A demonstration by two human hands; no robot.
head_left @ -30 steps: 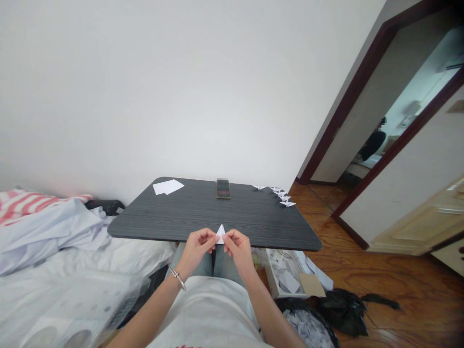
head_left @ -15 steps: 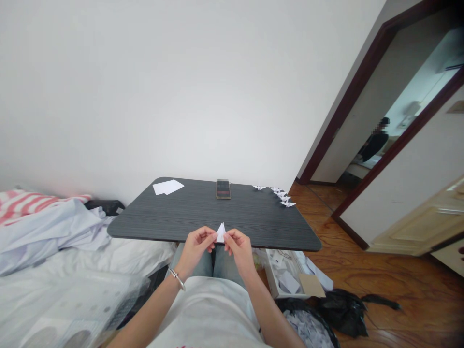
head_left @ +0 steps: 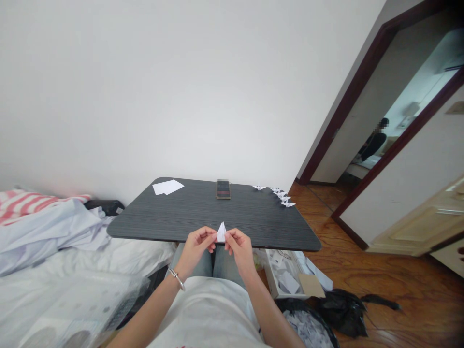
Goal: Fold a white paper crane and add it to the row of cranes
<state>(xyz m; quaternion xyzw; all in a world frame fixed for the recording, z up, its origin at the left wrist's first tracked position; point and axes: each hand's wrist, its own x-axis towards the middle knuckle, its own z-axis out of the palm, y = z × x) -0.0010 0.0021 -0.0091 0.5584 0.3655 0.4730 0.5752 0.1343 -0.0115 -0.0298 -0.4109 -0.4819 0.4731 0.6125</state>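
Small, pointed, white folded-paper piece (head_left: pixel 221 233) looks only partway shaped

Nearest, at the near edge of the dark grey, wood-grained table (head_left: pixel 188 212), the bare left hand (head_left: pixel 200 240) pinches the left side of the paper piece between thumb and fingers; the bare right hand (head_left: pixel 238 243) pinches its right side the same way. The piece stands point-up between them — whether its base touches the table I cannot tell. It is creased into a narrow shape but shows no spread wings, so its folding seems unfinished.

Farther back, a dark, rectangular, phone-like device (head_left: pixel 223 189) stands near the middle of the far edge. At the far right sit several winged, bird-like white paper figures (head_left: pixel 281 194), one a little apart — these look complete. At the far left, flat white paper sheets (head_left: pixel 165 187) overlap, apparently unfolded and yet to be worked.
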